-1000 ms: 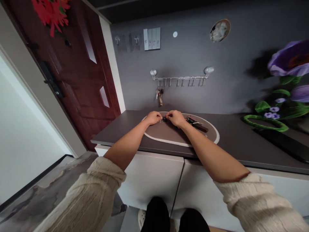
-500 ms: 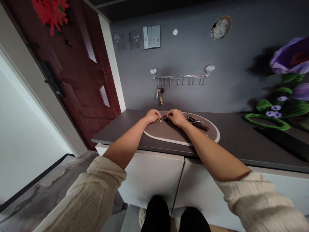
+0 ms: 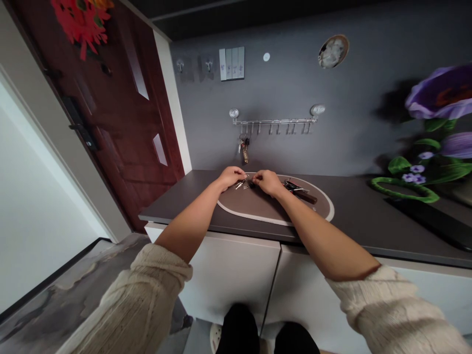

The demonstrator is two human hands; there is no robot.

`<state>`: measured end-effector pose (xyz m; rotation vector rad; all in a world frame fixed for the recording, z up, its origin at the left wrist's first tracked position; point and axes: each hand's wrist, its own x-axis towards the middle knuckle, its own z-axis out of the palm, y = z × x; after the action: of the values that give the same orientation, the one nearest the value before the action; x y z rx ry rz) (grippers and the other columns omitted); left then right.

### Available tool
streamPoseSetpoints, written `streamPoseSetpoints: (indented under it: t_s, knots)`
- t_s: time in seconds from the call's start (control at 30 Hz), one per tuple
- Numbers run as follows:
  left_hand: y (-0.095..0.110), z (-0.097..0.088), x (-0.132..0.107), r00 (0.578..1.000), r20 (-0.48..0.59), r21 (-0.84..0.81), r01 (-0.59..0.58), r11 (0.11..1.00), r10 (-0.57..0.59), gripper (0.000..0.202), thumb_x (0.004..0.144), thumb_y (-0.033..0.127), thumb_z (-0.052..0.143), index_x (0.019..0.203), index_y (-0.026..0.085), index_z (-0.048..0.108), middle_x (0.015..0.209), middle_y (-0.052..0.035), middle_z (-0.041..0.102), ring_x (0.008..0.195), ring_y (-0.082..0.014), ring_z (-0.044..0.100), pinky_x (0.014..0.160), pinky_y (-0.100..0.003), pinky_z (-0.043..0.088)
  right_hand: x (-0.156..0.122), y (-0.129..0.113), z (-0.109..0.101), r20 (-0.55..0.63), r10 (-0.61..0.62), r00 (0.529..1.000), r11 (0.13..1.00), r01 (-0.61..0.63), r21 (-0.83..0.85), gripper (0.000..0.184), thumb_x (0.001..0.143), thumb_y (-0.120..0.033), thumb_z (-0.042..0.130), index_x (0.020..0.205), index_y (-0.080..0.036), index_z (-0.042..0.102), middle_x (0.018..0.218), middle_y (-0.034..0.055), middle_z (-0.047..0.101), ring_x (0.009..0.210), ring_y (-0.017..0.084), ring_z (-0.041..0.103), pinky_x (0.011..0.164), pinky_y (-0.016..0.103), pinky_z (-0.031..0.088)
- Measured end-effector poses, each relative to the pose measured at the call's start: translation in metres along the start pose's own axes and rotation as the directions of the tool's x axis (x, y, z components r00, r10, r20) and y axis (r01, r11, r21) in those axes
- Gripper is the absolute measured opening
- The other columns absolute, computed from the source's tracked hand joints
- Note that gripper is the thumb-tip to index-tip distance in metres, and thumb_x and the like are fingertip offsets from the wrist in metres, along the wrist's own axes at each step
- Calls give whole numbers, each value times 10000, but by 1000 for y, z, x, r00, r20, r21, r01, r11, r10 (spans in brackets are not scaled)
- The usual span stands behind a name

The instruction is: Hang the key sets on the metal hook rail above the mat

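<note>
Over the oval brown mat with a pale rim, my two hands are close together. My left hand pinches at a small bunch of metal keys, fingertips closed. At the other side of this bunch is my right hand, its thumb and fingers pressed together by a small dark piece; the exact hold is hidden. To the right of my right hand lies a pile of more keys and dark holders, with a dark brown strip among them.
On the wall above, a clear hook rail carries a hanging key bunch. A purple flower decoration, a green ring and a long black object are at the right. A dark red door stands left.
The keys between my hands have spread slightly, with some now showing under my left fingertips. My hands have drifted a little apart. The camera view has tipped slightly upward.
</note>
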<state>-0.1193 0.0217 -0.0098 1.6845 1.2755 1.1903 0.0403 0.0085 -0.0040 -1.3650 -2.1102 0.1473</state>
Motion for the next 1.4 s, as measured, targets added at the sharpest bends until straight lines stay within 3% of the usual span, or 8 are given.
streamPoseSetpoints:
  t_s: [0.27, 0.47, 0.67, 1.07, 1.4]
  knots:
    - [8, -1, -2, 998, 32, -251, 63, 966, -57, 56, 643, 128, 611, 681, 112, 573, 619, -2, 564, 526, -47, 496, 567, -207, 405, 0, -2, -2, -30, 29, 999, 979, -22, 201, 165, 692, -269, 558, 798, -174, 641, 730, 15, 637, 638, 102, 539, 649, 213, 389]
    - [11, -2, -4, 994, 56, -383, 105, 918, -91, 72, 654, 123, 616, 707, 120, 568, 684, -11, 593, 604, -57, 549, 662, -232, 447, 1, -5, -2, -34, 25, 999, 902, -8, 431, 218, 677, -292, 552, 821, -147, 630, 731, 15, 626, 605, 83, 511, 624, 210, 394]
    - [13, -1, -5, 992, 103, -503, 115, 857, -73, 74, 655, 98, 619, 701, 116, 565, 672, -11, 593, 643, -66, 566, 741, -272, 459, 1, -7, -2, -51, 56, 997, 836, -18, 548, 266, 635, -328, 582, 787, -115, 625, 707, 31, 617, 588, 87, 493, 592, 218, 393]
    - [14, -1, -5, 989, 144, -520, 114, 847, -44, 164, 620, 176, 664, 756, 132, 583, 694, -7, 582, 644, -58, 542, 694, -248, 443, -1, -7, -4, -69, 53, 996, 763, 4, 646, 247, 653, -350, 550, 742, -122, 586, 688, 22, 596, 571, 82, 486, 561, 211, 384]
    - [21, 1, -7, 999, 34, -547, 32, 836, -16, 247, 616, 305, 660, 763, 122, 581, 744, -25, 585, 608, -47, 512, 585, -191, 406, 4, 1, -5, -121, 24, 992, 732, 65, 678, 272, 629, -398, 557, 705, -137, 548, 619, -20, 537, 527, 71, 430, 536, 205, 358]
